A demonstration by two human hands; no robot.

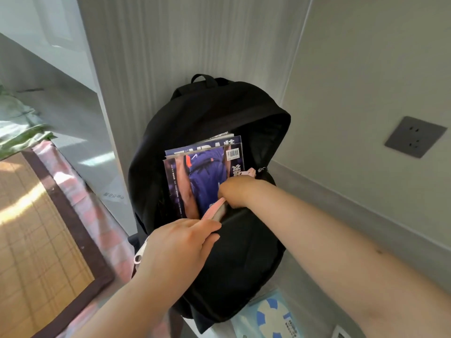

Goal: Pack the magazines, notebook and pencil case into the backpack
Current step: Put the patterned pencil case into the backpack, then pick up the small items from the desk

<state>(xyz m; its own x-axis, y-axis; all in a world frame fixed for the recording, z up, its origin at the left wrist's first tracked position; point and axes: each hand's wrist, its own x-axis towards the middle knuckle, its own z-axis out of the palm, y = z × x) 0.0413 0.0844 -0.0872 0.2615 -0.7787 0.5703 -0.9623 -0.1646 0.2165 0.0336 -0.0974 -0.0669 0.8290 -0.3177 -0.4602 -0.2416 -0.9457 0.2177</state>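
Note:
A black backpack (227,259) stands open against the wall. Several magazines (195,176) with a blue basketball cover stick up inside its main compartment. My right hand (238,192) reaches into the opening and grips a pink object (212,212), probably the notebook or the pencil case, pushed partly down in front of the magazines. My left hand (179,250) holds the front edge of the opening, fingers curled over the black fabric. The lower part of the pink object is hidden inside the bag.
A bed with a bamboo mat (31,228) and pink checked sheet (97,215) lies at the left. A light blue packet (271,318) sits under the backpack's lower right. A grey wall socket (415,136) is on the right wall.

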